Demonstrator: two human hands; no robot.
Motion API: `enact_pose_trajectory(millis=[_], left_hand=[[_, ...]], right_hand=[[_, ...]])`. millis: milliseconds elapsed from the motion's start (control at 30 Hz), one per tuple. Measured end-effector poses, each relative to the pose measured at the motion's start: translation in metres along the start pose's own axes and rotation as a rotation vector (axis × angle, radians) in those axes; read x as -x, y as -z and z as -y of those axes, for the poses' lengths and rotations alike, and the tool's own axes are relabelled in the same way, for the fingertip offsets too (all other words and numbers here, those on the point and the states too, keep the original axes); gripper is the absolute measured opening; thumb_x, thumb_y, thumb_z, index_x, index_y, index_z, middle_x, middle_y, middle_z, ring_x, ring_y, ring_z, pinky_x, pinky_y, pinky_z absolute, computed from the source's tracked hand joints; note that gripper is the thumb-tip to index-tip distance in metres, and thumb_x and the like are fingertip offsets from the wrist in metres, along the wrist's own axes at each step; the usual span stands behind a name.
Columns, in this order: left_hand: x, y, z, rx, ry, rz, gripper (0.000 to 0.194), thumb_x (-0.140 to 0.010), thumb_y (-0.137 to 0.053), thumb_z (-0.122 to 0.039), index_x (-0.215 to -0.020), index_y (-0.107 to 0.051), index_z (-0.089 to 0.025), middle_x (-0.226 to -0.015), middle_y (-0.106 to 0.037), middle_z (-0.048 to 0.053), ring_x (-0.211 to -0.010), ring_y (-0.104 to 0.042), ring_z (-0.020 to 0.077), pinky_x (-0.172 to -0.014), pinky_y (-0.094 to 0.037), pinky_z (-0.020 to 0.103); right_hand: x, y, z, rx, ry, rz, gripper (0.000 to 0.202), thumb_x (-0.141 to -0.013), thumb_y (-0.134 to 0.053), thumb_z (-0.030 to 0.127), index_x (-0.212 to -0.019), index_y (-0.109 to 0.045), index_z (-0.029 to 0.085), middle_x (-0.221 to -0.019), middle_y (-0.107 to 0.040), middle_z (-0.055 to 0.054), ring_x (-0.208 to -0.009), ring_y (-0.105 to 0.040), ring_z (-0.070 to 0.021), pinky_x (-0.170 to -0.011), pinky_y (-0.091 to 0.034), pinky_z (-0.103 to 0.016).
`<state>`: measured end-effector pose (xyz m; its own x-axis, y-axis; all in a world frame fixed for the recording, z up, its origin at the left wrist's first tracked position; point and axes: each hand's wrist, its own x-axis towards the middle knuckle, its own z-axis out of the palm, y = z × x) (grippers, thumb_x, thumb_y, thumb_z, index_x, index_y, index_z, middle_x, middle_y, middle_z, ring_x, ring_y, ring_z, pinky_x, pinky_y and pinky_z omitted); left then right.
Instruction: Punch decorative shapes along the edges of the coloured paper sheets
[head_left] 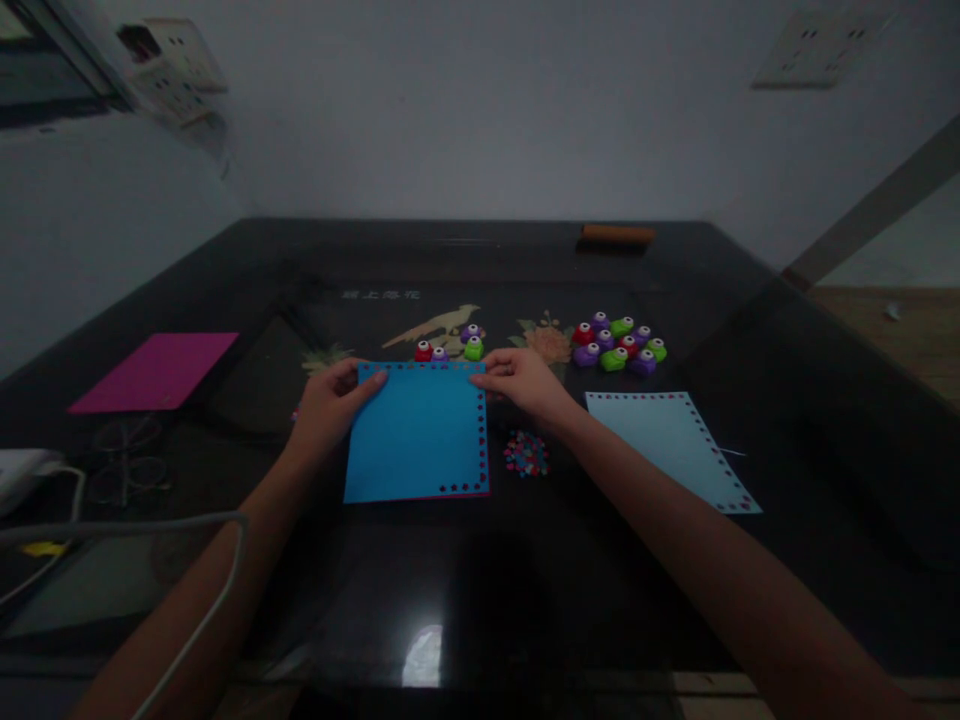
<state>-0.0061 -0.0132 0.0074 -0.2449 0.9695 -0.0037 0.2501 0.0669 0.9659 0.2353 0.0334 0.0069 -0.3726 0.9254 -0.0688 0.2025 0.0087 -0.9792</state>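
Note:
A blue sheet of paper is in front of me, with small shaped holes punched along its top edge, its right edge and the right part of its bottom edge. A thin magenta rim shows under its bottom and right edges. My left hand pinches the top left corner, thumb on top. At the top right corner, my right hand grips the sheet between thumb and fingers. Just behind the sheet stand several small craft punches in red, purple and green. A pile of tiny coloured paper cutouts lies right of the sheet.
A pale blue sheet with punched edges lies at the right, partly behind my right forearm. More craft punches cluster behind it. A magenta sheet is at the left, near eyeglasses and a white cable. An orange-brown roll lies far back.

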Motion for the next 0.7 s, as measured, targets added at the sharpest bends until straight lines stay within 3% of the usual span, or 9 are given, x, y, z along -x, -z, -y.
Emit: enact_pose_trajectory(millis=[133, 333, 533, 700], left_hand=[[0.007, -0.005, -0.002, 0.229, 0.169, 0.103, 0.029, -0.065, -0.073, -0.038, -0.083, -0.063, -0.017, -0.07, -0.068, 0.004, -0.06, -0.064, 0.0201, -0.054, -0.053, 0.03], [0.019, -0.01, 0.001, 0.296, 0.324, 0.326, 0.04, -0.062, -0.078, -0.032, -0.098, -0.065, -0.018, -0.082, -0.072, 0.01, -0.073, -0.07, 0.0278, -0.065, -0.058, 0.038], [0.034, -0.013, -0.002, 0.238, 0.332, 0.445, 0.053, -0.062, -0.079, -0.026, -0.111, -0.061, -0.022, -0.087, -0.073, 0.009, -0.079, -0.07, 0.0277, -0.066, -0.058, 0.037], [0.035, -0.015, 0.003, 0.157, 0.28, 0.552, 0.051, -0.064, -0.076, -0.023, -0.112, -0.06, -0.019, -0.074, -0.073, 0.008, -0.061, -0.069, 0.0241, -0.055, -0.056, 0.032]], right_hand=[[0.004, 0.004, 0.012, -0.047, 0.01, 0.006, 0.016, -0.07, -0.067, 0.019, -0.063, -0.053, 0.018, -0.053, -0.052, 0.005, -0.053, -0.05, -0.0096, -0.055, -0.04, -0.025], [0.005, 0.018, 0.024, -0.068, 0.036, -0.066, 0.015, -0.068, -0.069, 0.023, -0.065, -0.056, 0.017, -0.056, -0.053, 0.004, -0.053, -0.049, -0.0092, -0.054, -0.039, -0.025], [0.005, 0.032, 0.03, -0.06, 0.099, -0.125, 0.015, -0.068, -0.069, 0.024, -0.064, -0.057, 0.017, -0.055, -0.053, 0.004, -0.051, -0.048, -0.0087, -0.051, -0.038, -0.025], [0.009, 0.035, 0.035, -0.02, 0.103, -0.144, 0.013, -0.07, -0.067, 0.024, -0.065, -0.057, 0.017, -0.056, -0.054, 0.003, -0.052, -0.048, -0.009, -0.053, -0.038, -0.025]])
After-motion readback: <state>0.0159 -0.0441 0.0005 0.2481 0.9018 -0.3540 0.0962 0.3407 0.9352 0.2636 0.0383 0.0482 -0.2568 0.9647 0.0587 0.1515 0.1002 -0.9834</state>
